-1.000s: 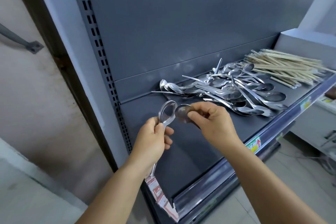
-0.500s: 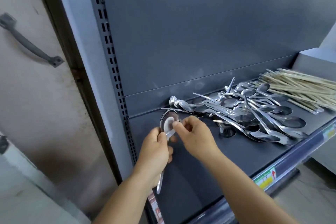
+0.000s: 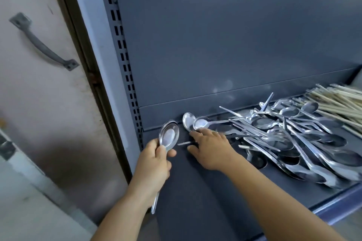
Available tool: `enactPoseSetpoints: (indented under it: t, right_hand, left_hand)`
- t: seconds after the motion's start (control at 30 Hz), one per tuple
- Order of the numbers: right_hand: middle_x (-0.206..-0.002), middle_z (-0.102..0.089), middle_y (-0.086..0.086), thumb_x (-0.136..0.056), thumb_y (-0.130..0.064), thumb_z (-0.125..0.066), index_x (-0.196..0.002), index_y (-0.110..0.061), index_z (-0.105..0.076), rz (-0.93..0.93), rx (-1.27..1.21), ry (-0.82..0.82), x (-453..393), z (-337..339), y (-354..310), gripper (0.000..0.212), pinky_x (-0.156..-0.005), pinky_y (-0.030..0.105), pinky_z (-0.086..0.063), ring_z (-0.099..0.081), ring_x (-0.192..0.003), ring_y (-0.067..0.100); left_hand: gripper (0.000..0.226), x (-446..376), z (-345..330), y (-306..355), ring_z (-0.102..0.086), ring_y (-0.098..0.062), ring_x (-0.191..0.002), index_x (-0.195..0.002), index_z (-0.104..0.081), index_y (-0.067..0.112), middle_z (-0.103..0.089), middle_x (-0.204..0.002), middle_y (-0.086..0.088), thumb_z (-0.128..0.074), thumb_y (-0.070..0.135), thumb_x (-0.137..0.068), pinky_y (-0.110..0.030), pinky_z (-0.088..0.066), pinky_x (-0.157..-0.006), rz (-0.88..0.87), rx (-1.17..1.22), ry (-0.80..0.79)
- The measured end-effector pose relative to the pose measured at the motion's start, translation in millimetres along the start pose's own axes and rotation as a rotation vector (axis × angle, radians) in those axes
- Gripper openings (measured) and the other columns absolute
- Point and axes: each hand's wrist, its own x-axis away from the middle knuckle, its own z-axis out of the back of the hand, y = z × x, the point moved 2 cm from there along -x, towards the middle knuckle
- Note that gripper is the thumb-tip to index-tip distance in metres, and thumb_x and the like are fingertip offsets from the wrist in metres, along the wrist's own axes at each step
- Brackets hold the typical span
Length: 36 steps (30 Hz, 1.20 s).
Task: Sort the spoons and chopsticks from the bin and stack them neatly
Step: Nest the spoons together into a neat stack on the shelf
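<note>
My left hand (image 3: 154, 162) grips a nested stack of steel spoons (image 3: 169, 135), bowls up, handles running down past my wrist. My right hand (image 3: 211, 146) lies fingers apart on the dark shelf (image 3: 205, 201), its fingertips touching two loose spoons (image 3: 193, 122) at the left end of the pile. A jumbled heap of steel spoons (image 3: 293, 139) covers the shelf to the right. Behind it at the far right lies a bundle of pale wooden chopsticks (image 3: 340, 103). A thin spoon handle (image 3: 184, 143) pokes out from under my right hand.
The shelf's grey back panel (image 3: 225, 35) rises behind the pile, with a slotted upright (image 3: 121, 51) at its left. A beige door with a metal handle (image 3: 43, 45) stands to the left. The shelf's front lip (image 3: 337, 207) runs along the lower right.
My right hand has left the stack in my left hand and reached right and forward onto the loose spoons at the pile's edge. The view has shifted left.
</note>
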Motion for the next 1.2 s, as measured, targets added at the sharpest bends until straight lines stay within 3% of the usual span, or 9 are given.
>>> enactPoseSetpoints:
  t: [0.2, 0.33, 0.5, 0.57, 0.63, 0.8, 0.93, 1.1, 1.2]
  right_hand:
    - [-0.152, -0.022, -0.009, -0.096, -0.04, -0.036, -0.143, -0.032, -0.03, 0.15, -0.019, 0.07, 65.3, -5.7, 2.8, 0.048, -0.113, 0.031, -0.014, -0.018, -0.141, 0.014]
    - [-0.148, -0.028, -0.014, -0.094, -0.035, -0.042, -0.14, -0.034, -0.036, 0.227, -0.079, 0.056, 92.2, -5.5, 1.8, 0.046, -0.111, 0.024, -0.011, -0.022, -0.138, 0.009]
    - [-0.121, -0.057, -0.008, -0.089, -0.018, -0.051, -0.12, -0.023, -0.058, 0.232, -0.364, 0.095, 100.7, 6.7, -4.8, 0.031, -0.1, 0.026, -0.037, -0.051, -0.114, 0.012]
    - [-0.119, -0.058, -0.004, -0.089, -0.013, -0.052, -0.119, -0.022, -0.058, 0.186, -0.412, 0.185, 92.4, 14.4, -3.6, 0.032, -0.093, 0.018, -0.038, -0.052, -0.11, 0.014]
    - [-0.124, -0.057, -0.003, -0.088, -0.008, -0.052, -0.126, -0.023, -0.055, 0.142, -0.371, 0.234, 76.5, 20.0, -2.2, 0.042, -0.093, 0.02, -0.037, -0.049, -0.114, 0.016]
    - [-0.143, -0.041, -0.004, -0.081, 0.004, -0.044, -0.14, -0.029, -0.04, 0.116, -0.129, 0.034, 30.3, 17.5, 1.5, 0.068, -0.106, 0.033, -0.035, -0.037, -0.128, 0.023]
    - [-0.125, -0.055, 0.003, -0.077, 0.005, -0.045, -0.123, -0.028, -0.059, 0.116, -0.105, -0.073, 14.9, 15.9, 4.1, 0.059, -0.097, 0.038, -0.044, -0.051, -0.115, 0.025]
    - [-0.114, -0.057, 0.006, -0.079, 0.006, -0.05, -0.12, -0.019, -0.058, 0.026, -0.17, 0.101, 16.7, 15.2, 11.9, 0.049, -0.086, 0.035, -0.05, -0.059, -0.097, 0.025]
    - [-0.105, -0.062, 0.007, -0.082, 0.003, -0.051, -0.11, -0.015, -0.062, -0.037, -0.212, 0.318, 22.8, 23.2, 18.8, 0.035, -0.081, 0.032, -0.049, -0.061, -0.092, 0.025]
  left_hand:
    - [0.027, -1.8, 3.7, -2.8, -0.035, -0.007, -0.044, -0.103, -0.057, 0.024, -0.065, -0.082, 0.003, -0.033, 0.014, -0.098, -0.022, -0.032, -0.042, -0.002, -0.044, -0.004]
    - [0.025, 1.6, -1.1, -11.5, -0.037, -0.008, -0.046, -0.097, -0.058, 0.02, -0.066, -0.077, 0.005, -0.034, 0.013, -0.098, -0.024, -0.032, -0.045, 0.008, -0.084, -0.046]
    - [0.026, 6.9, -5.7, -18.4, -0.04, -0.005, -0.043, -0.098, -0.057, 0.024, -0.066, -0.069, 0.011, -0.034, 0.013, -0.099, -0.02, -0.034, -0.041, 0.013, -0.082, -0.086]
    - [0.027, 7.6, -4.1, -19.0, -0.04, -0.004, -0.042, -0.098, -0.058, 0.025, -0.066, -0.069, 0.01, -0.034, 0.012, -0.099, -0.019, -0.035, -0.04, 0.02, -0.067, -0.091]
    - [0.029, 8.0, -1.9, -19.2, -0.04, -0.003, -0.042, -0.097, -0.059, 0.026, -0.065, -0.073, 0.007, -0.034, 0.011, -0.099, -0.019, -0.035, -0.04, 0.022, -0.056, -0.093]
    - [0.029, 8.5, -0.4, -19.3, -0.041, -0.004, -0.042, -0.099, -0.058, 0.027, -0.065, -0.081, 0.002, -0.034, 0.012, -0.099, -0.019, -0.036, -0.041, 0.018, -0.049, -0.098]
    - [0.028, 8.2, -0.6, -19.1, -0.042, -0.005, -0.043, -0.101, -0.058, 0.027, -0.067, -0.077, 0.007, -0.035, 0.013, -0.098, -0.018, -0.037, -0.042, 0.022, -0.045, -0.098]
    - [0.026, 7.2, -1.4, -17.0, -0.042, -0.005, -0.044, -0.104, -0.058, 0.026, -0.066, -0.083, 0.003, -0.036, 0.014, -0.098, -0.018, -0.038, -0.043, 0.026, -0.036, -0.114]
    - [0.026, 5.5, -3.3, -12.8, -0.042, -0.005, -0.045, -0.105, -0.058, 0.025, -0.066, -0.083, 0.002, -0.036, 0.013, -0.098, -0.019, -0.038, -0.043, 0.017, -0.044, -0.127]
